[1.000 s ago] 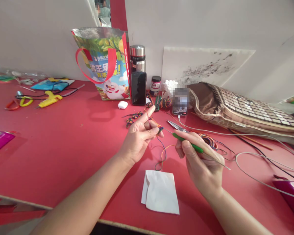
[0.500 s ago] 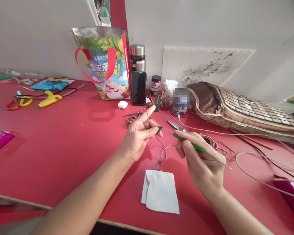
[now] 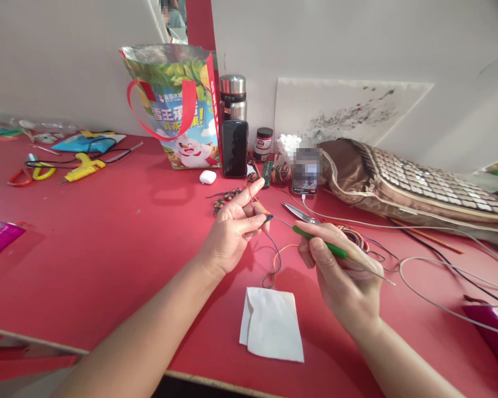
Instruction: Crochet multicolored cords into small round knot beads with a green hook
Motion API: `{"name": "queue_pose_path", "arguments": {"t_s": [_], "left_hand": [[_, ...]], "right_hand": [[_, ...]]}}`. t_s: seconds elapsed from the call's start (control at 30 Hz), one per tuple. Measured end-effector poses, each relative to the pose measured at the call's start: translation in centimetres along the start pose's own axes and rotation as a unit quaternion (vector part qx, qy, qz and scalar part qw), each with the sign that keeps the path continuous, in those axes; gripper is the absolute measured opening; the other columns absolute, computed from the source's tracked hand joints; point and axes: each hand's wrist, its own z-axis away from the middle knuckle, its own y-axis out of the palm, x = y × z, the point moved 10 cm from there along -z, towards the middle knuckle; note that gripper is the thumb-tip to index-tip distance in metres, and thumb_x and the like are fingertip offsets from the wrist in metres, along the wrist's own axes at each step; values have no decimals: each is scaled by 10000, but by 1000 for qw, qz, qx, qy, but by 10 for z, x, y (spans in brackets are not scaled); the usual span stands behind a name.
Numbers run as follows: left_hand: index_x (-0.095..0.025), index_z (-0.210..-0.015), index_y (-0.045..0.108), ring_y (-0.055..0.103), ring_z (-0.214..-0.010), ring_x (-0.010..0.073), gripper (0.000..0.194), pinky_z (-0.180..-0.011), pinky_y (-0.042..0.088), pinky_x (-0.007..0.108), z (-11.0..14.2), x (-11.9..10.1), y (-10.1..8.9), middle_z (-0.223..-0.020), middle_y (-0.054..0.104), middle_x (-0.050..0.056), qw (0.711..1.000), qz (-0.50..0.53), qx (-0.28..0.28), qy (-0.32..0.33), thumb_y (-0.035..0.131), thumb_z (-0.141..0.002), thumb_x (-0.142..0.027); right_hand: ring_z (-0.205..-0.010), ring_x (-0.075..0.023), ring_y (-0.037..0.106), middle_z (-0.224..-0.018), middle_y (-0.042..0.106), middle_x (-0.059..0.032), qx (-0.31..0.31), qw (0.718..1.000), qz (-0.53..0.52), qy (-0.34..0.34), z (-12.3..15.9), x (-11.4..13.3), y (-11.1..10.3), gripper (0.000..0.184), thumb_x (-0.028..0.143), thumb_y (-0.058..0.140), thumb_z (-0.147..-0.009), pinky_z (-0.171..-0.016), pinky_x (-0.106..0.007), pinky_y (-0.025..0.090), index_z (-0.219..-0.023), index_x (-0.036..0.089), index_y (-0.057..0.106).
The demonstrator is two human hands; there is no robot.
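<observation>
My left hand (image 3: 236, 226) pinches a small piece of multicoloured crochet work (image 3: 268, 219) between thumb and finger. Its index finger is stretched out, with reddish yarn running over it. In my right hand (image 3: 342, 271) is a crochet hook (image 3: 321, 240) with a green grip, held like a pen. The hook's thin metal front end reaches to the piece at the left fingertips; its very tip is too small to make out. Dark and orange yarn (image 3: 280, 260) hangs below onto the red table. Beyond the left hand lie several knotted multicoloured pieces (image 3: 232, 194).
Scissors (image 3: 301, 213) and a yarn coil (image 3: 354, 237) lie near my right hand. A folded white paper (image 3: 274, 326) is in front of me. Farther back stand a shopping bag (image 3: 182, 110), a dark phone (image 3: 234, 149), a lit phone (image 3: 306, 174) and a sequined bag (image 3: 431, 188). A glue gun (image 3: 84, 167) lies left.
Almost nothing differs. The left index finger has shifted slightly to the right, and the hook has moved very slightly. Both hands keep their hold.
</observation>
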Motion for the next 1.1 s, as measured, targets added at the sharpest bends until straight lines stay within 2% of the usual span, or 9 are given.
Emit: {"name": "queue_pose_path", "arguments": {"t_s": [0.33,0.53,0.77,0.97,1.1], "left_hand": [[-95,-1492,680,508,-606,100,827,-576,244,283,-1,-2,-3,-722,663,-16,1000,-1,-17,-11,828,-680,-144],[-122,-1392,757,442,-579,86,725,-583,231,295,-2,-1,-3,-730,641,-17,1000,-1,-9,-19,789,-667,-134],[-133,-1264,835,367,-603,93,608,-585,225,303,-3,6,-1,-721,614,3,998,0,32,-47,747,-663,-132],[-136,-1173,869,314,-585,89,560,-573,224,291,-2,12,4,-662,562,-3,994,-1,71,-83,729,-631,-154],[-128,-1147,875,270,-565,88,539,-558,192,303,-1,14,9,-625,521,-10,991,5,94,-91,712,-633,-148]], "right_hand": [[-715,-163,592,-819,667,-18,8,1000,-9,21,1,-4,1,306,215,673,-1084,-626,-320,473,-1276,367,857],[-696,-180,594,-817,684,-44,-4,999,5,47,1,-9,-4,213,319,711,-1069,-603,-328,475,-1193,311,885],[-702,-182,623,-822,712,-51,8,997,-31,73,-2,-10,-6,174,375,749,-1047,-577,-311,473,-1100,319,905],[-707,-183,621,-823,720,-46,26,997,-37,70,-5,-11,-10,167,363,768,-1038,-653,-343,503,-1124,344,910],[-698,-179,617,-796,707,-45,26,995,-54,81,-6,-13,-11,162,355,775,-1033,-649,-341,494,-1114,339,915]]}}
